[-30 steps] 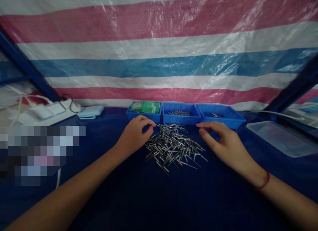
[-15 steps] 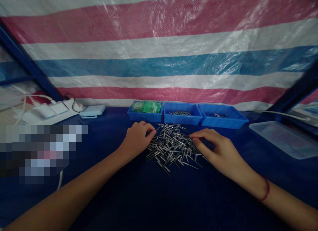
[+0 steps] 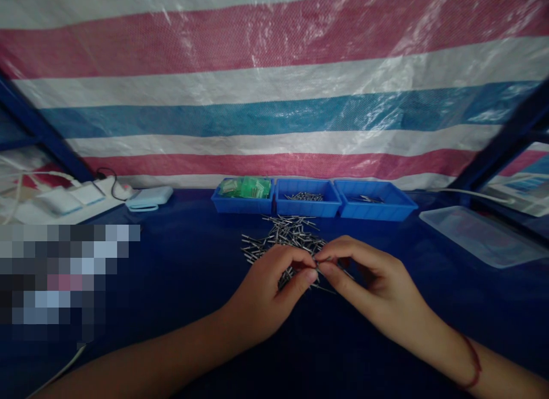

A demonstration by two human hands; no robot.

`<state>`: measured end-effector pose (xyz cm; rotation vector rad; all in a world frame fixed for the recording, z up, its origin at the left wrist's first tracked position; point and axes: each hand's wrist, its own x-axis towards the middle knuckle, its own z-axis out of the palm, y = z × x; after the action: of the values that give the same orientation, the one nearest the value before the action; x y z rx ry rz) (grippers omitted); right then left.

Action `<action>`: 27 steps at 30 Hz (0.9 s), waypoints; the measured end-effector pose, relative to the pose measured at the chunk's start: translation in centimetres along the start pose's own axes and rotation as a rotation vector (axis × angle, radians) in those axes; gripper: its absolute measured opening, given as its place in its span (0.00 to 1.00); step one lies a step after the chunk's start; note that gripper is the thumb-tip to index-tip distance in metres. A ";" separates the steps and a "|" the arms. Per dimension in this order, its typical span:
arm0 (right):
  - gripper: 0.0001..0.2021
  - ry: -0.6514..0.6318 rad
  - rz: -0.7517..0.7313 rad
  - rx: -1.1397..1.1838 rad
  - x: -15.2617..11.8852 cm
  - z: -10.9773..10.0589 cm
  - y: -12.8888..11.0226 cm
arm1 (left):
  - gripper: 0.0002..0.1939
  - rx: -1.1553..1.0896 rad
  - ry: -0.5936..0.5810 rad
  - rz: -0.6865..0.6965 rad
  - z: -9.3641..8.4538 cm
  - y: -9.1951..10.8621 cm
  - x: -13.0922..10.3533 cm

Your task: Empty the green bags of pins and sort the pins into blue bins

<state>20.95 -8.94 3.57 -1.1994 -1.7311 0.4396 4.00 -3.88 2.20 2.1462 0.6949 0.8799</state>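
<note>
A loose heap of thin silver blind rivets point(image 3: 291, 230) lies on the dark blue tabletop, partly hidden behind my hands. Over the near side of the heap, my left hand point(image 3: 274, 287) and my right hand point(image 3: 375, 279) meet almost fingertip to fingertip. Each is closed in a thumb-and-forefinger pinch. Between them shows a small sliver of metal, seemingly one blind rivet point(image 3: 317, 265), mostly covered by the fingers. A dark red cord circles my right wrist.
Behind the heap stand three blue bins: the left bin point(image 3: 243, 205) with green packets, the middle bin point(image 3: 307, 208) and right bin point(image 3: 377, 211) with small metal pieces. A clear plastic lid point(image 3: 480, 236) lies right. A power strip point(image 3: 86, 202) and light-blue case point(image 3: 149, 198) are left.
Both hands have come together from opposite sides of the heap and moved nearer to me. A small metal piece now shows between their fingertips. The view has shifted slightly.
</note>
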 end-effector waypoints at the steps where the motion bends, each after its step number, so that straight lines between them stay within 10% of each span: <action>1: 0.03 0.005 0.020 0.021 0.0 0.1 0.0 | 0.03 -0.010 0.002 -0.004 0.0 -0.1 0.0; 27: 0.02 0.002 -0.009 -0.021 -0.2 -0.2 0.0 | 0.01 0.019 0.045 -0.004 -0.1 0.0 0.0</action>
<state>21.10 -9.17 3.58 -1.2064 -1.7428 0.4159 3.95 -3.82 2.27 2.1471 0.7321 0.9253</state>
